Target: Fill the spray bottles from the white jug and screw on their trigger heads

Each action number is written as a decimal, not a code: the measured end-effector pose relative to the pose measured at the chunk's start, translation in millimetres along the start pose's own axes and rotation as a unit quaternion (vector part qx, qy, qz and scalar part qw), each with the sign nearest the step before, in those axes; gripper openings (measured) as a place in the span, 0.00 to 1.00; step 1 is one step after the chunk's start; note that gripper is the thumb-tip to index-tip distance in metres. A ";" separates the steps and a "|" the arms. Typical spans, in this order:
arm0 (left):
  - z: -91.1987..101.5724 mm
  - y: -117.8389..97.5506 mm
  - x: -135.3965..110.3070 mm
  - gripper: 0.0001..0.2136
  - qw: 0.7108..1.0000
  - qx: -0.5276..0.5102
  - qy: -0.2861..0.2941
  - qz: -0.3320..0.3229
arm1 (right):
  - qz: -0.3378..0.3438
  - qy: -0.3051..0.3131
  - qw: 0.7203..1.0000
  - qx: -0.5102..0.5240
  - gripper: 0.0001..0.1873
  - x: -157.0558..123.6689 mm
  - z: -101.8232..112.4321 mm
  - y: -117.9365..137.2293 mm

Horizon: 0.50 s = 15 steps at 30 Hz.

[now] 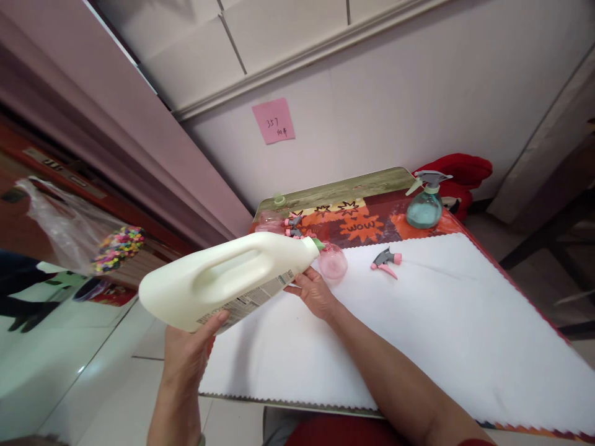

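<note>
A large white plastic jug (227, 279) with a moulded handle is tipped on its side, its mouth over a small round pink bottle (333, 261) on the white cloth (441, 322). My left hand (188, 350) grips the jug's base from below. My right hand (313, 291) holds the jug under its neck, right beside the pink bottle. A loose grey and pink spray trigger head (387, 260) lies on the cloth just to the right.
A teal spray bottle (425, 204) with a grey trigger stands at the table's far right, before a red object (458, 173). More pink bottles and trigger heads (290, 226) lie far left on the patterned table (362, 226). A pink note (273, 121) hangs on the wall.
</note>
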State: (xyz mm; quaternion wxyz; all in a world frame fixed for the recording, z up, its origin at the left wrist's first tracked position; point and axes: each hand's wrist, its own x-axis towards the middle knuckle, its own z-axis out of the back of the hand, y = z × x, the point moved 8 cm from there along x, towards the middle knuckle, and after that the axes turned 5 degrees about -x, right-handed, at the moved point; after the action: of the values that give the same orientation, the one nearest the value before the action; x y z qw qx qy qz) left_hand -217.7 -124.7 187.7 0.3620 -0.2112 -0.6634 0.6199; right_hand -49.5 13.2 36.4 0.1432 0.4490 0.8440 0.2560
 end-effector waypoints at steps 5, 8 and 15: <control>0.7 0.5 0.6 0.34 1.000 0.009 0.000 -0.002 | -0.004 0.000 1.000 0.005 0.24 0.4 -0.1 0.4; 0.0 -0.7 -0.5 0.34 1.000 0.004 -0.004 0.002 | -0.004 0.000 1.000 0.005 0.24 1.3 -0.2 0.8; -5.2 -5.4 -1.9 0.33 1.000 -0.016 0.001 -0.002 | -0.007 -0.002 1.000 0.016 0.24 1.0 -0.9 0.9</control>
State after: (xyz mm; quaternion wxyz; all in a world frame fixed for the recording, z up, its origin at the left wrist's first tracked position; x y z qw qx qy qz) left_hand -211.7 -123.3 192.4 0.3611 -0.2162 -0.6732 0.6080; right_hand -49.8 14.2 37.6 0.1392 0.4459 0.8508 0.2407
